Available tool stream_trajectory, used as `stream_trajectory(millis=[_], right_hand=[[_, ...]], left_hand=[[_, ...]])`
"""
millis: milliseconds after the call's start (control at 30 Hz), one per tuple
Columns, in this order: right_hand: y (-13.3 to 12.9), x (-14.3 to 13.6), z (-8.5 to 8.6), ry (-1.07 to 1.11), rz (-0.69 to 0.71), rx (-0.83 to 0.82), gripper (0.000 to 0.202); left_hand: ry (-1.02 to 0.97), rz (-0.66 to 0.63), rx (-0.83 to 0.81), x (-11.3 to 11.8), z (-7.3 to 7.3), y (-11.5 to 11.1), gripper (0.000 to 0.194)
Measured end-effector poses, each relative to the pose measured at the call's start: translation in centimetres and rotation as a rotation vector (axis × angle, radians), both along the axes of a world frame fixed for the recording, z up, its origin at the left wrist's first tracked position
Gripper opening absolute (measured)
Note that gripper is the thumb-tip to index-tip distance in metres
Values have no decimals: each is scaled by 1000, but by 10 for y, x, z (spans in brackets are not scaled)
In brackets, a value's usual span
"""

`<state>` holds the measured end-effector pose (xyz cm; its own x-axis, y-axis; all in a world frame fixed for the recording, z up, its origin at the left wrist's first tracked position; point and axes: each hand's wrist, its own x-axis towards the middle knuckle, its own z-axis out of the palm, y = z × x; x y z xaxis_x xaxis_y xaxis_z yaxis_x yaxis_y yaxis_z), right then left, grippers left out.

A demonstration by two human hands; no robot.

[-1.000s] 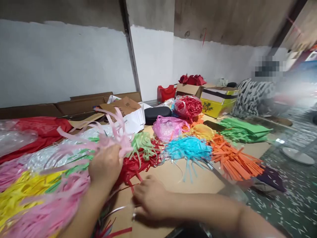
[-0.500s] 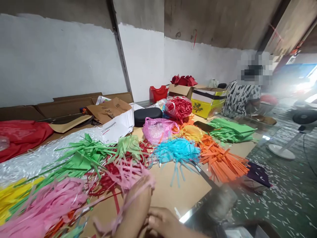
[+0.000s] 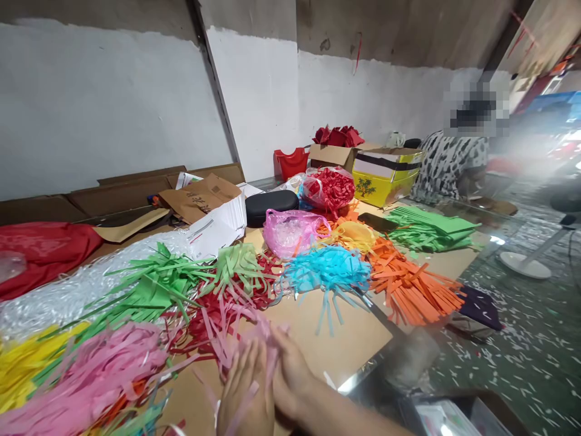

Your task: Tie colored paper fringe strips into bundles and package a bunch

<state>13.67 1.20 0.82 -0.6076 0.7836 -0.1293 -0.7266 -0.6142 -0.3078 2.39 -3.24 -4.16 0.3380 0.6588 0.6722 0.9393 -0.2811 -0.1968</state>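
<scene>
Pink strips (image 3: 256, 336) are pressed between my two hands at the lower middle of the view. My left hand (image 3: 247, 387) is closed around them, its back toward the camera and one loose strip lying over it. Against its right side, my right hand (image 3: 290, 372) holds the same strips, with its fingers pointing up and away. Behind the hands lie dark red strips (image 3: 204, 324) and a pale green bundle (image 3: 240, 263). A larger pink pile (image 3: 95, 369) spreads out on the left, beside green strips (image 3: 154, 290).
A blue bundle (image 3: 329, 269), an orange bundle (image 3: 408, 281) and green sheets (image 3: 431, 227) lie ahead and right. Farther back stand a black case (image 3: 272, 206) and a yellow box (image 3: 385, 181). A person (image 3: 454, 163) sits beyond; an open box (image 3: 458, 415) is near right.
My right hand has moved up beside my left hand, and both now press the pink strips. My left hand's fingers have come into clearer view. The view has shifted slightly.
</scene>
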Motion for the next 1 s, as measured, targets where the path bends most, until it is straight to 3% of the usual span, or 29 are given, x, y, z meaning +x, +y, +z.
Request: stream_trajectory(millis=[67, 133, 233, 267, 333, 400, 500, 567, 700, 833, 933, 1000], right_hand=[[18, 13, -6, 14, -30, -34, 40], [37, 43, -11, -52, -142, 9, 37], [60, 105, -10, -498, -477, 198, 38], [62, 123, -7, -691, -600, 259, 40], [54, 146, -2, -861, -720, 308, 42], [32, 147, -3, -989, -699, 472, 39], [-4, 122, -19, -1337, -444, 1164, 40], [-14, 107, -34, -1453, -349, 1449, 45], [1, 105, -53, -1524, -325, 1568, 32], [11, 112, -52, -1508, -346, 1607, 28], [8, 111, -44, -1517, -293, 1634, 25], [8, 110, -36, -1546, -243, 1637, 21]], left_hand=[[23, -46, -61, 5, -8, -2, 68], [55, -70, -138, 9, -19, -5, 66], [109, -82, -212, 16, -32, -10, 56], [121, -80, -212, 19, -35, -10, 54], [124, -66, -178, 26, -36, -9, 50], [103, -37, -166, 35, -33, -5, 45], [38, 44, -208, 45, -27, 0, 36], [16, 54, -223, 46, -23, 1, 38], [11, 104, -403, 32, -4, -4, 48], [12, 352, -611, 10, 21, -15, 52], [43, 413, -554, -1, 28, -25, 50], [74, 310, -426, -3, 27, -29, 47]])
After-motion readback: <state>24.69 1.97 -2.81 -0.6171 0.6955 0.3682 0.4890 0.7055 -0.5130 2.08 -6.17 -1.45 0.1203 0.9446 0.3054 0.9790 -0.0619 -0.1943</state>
